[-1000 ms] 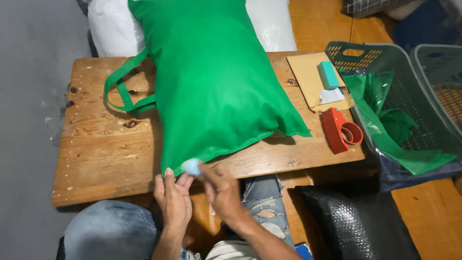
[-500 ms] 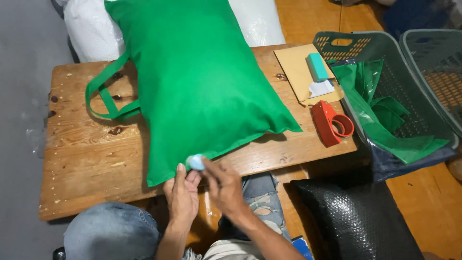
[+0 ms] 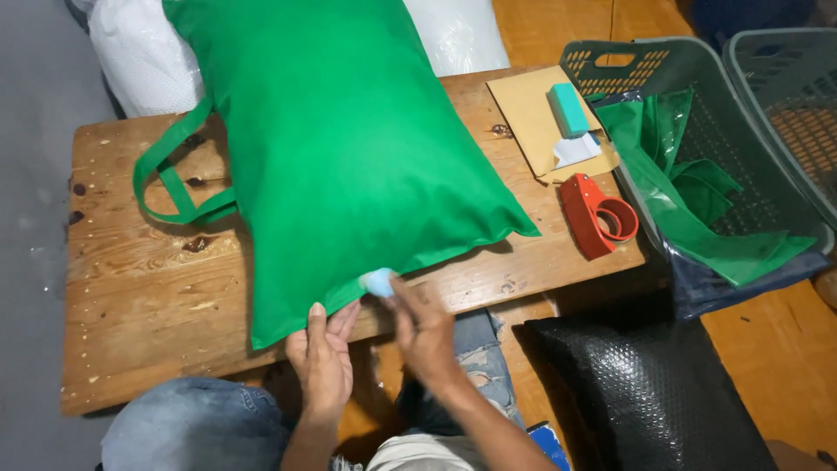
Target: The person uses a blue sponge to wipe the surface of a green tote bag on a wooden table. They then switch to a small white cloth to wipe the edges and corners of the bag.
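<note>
At the table's near edge, a stuffed green bag point(image 3: 349, 148) lies flat and puffy like a pillow, smooth non-woven cloth, its loop handles trailing left across the boards. Small pale-blue piece point(image 3: 377, 282) sits at the bag's lower hem, touched by the right hand point(image 3: 425, 330), whose fingers pinch at it and the hem. Left hand point(image 3: 323, 358) is open, fingers stretched flat, tips against the hem just left of that piece. Table point(image 3: 139, 288) is rough, knotted wood, stained and speckled. Right of the bag: tan flat envelope point(image 3: 527, 118), rectangular, with a teal block point(image 3: 568, 110) and a white slip point(image 3: 576, 149) on top. Just below it, a red tape dispenser point(image 3: 597, 215), plastic, ring-shaped end. Beyond the table edge, a grey slotted plastic basket point(image 3: 610, 61) holding loose folded green cloth point(image 3: 689, 187); a second basket point(image 3: 785, 87) beside it. Black bubble wrap point(image 3: 645, 392) on the floor at lower right. White sacks point(image 3: 139, 57) behind the bag.
</note>
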